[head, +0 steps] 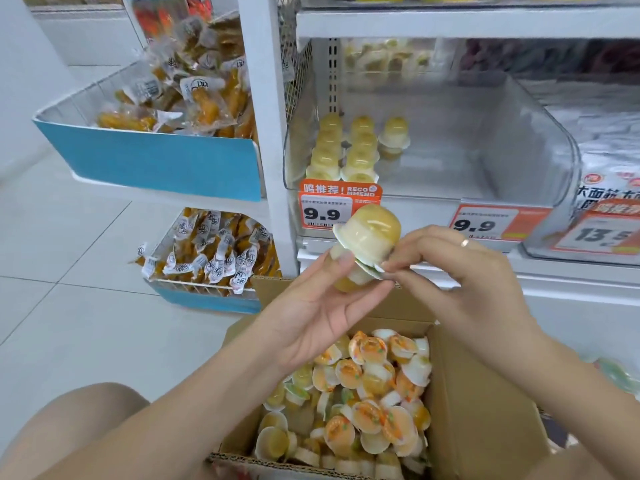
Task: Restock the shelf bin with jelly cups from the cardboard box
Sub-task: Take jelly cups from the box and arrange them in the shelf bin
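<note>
An open cardboard box (485, 393) at the bottom centre holds several yellow and orange jelly cups (363, 403). Above it, my left hand (322, 306) grips one jelly cup (343, 284), and a second cup (372, 233) sits stacked lid to lid on top of it. My right hand (460, 285) pinches the lid edges where the two cups meet. The clear plastic shelf bin (540, 133) behind them has several yellow jelly cups (346, 147) lined up in rows at its left side; the rest of the bin's floor is bare.
Orange price tags reading 9.9 (329, 211) hang on the bin's front. A white shelf post (266, 116) stands left of the bin. Blue-fronted wire baskets (152, 161) of packaged snacks sit further left. White snack bags (613, 161) fill the neighbouring bin on the right.
</note>
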Demonstrator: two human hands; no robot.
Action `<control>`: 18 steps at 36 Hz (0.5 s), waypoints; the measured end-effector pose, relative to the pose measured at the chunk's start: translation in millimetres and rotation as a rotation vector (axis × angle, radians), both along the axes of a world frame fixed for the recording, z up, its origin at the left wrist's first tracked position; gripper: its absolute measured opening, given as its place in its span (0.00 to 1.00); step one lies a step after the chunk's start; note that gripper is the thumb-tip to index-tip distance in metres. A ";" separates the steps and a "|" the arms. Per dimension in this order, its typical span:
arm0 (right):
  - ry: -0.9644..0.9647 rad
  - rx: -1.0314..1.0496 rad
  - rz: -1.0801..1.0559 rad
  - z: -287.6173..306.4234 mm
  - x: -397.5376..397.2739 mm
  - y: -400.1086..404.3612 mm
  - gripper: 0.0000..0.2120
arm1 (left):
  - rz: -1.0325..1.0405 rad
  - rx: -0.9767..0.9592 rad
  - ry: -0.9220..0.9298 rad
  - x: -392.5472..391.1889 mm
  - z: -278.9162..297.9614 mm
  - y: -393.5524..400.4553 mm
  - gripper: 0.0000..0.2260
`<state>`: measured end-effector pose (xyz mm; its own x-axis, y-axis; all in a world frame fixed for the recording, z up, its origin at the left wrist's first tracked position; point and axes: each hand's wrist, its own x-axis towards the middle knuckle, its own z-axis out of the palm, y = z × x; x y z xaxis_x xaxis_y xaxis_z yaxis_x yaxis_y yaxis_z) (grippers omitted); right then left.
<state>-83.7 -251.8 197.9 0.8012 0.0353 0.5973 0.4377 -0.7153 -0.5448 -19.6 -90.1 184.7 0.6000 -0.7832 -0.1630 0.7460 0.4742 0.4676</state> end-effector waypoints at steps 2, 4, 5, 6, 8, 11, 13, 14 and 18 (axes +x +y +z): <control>0.066 -0.034 0.073 6.8 3.8 -6.2 0.07 | -0.015 0.010 -0.001 2.5 2.0 -1.2 0.28; 0.126 0.010 0.128 12.0 5.2 -9.5 0.08 | -0.029 0.001 -0.014 4.6 2.6 -2.2 0.24; 0.161 0.072 0.147 14.1 5.0 -10.1 0.07 | -0.039 -0.015 -0.014 5.3 3.1 -2.9 0.23; 0.193 0.158 0.162 15.4 4.5 -10.7 0.06 | -0.049 -0.036 -0.009 6.0 3.4 -3.2 0.23; 0.215 0.311 0.167 15.9 3.9 -13.6 0.12 | -0.074 -0.058 -0.004 7.2 2.0 -3.8 0.22; 0.284 0.284 0.158 14.2 4.6 -18.2 0.32 | -0.109 0.016 -0.058 7.1 0.3 -3.7 0.25; 0.362 0.227 0.188 12.4 5.2 -17.5 0.38 | -0.150 0.068 -0.119 5.8 -1.5 -4.4 0.25; 0.389 0.214 0.201 11.2 5.3 -16.3 0.37 | -0.175 0.077 -0.151 4.8 -2.2 -5.2 0.23; 0.416 0.160 0.171 7.3 4.6 -10.5 0.28 | -0.213 0.107 -0.219 3.7 -6.5 -7.5 0.21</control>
